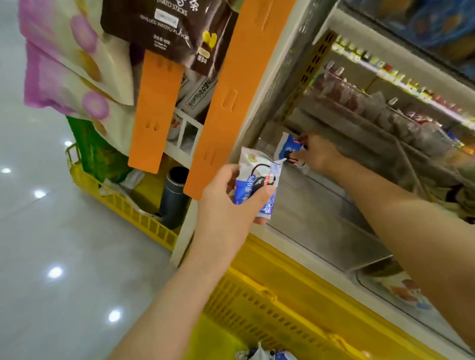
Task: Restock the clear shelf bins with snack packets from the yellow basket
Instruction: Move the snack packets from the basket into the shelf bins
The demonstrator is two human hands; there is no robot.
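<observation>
A: Which step is in hand?

B: Placing, I'd judge. Take the clear shelf bin (326,203) as the landmark. It looks nearly bare, so the restock seems far from finished. The yellow basket (265,305) sits just below its front edge, with a few more blue-and-white packets (267,358) lying at the bottom. A second yellow crate (124,202) stands further off, to the left of the bin, round the shelf end.

A: And the hands?

B: The right hand (315,154) reaches to the bin's far end, fingers closed round a blue-and-white snack packet (289,145) held upright there. Whether that packet touches the bin floor I cannot tell. The left hand (231,196) waits just in front of the bin's near left corner, thumb and fingers clamped on a second snack packet (258,181) of the same kind.

A: What does the next move call for?

B: Probably letting go of the far packet so it stands, pulling the right arm back, then passing the left packet in beside it. After that, back down to the basket.

A: Any writing you can read?

B: The biggest is on the dark hanging bag (177,28) above and left of the bin: "POTATO STICKS", and lower down "WAGYU FLAVOR". On the held packets there are white Chinese characters over blue, too blurred to read. The orange hanging strips (223,110) carry no print.
</observation>
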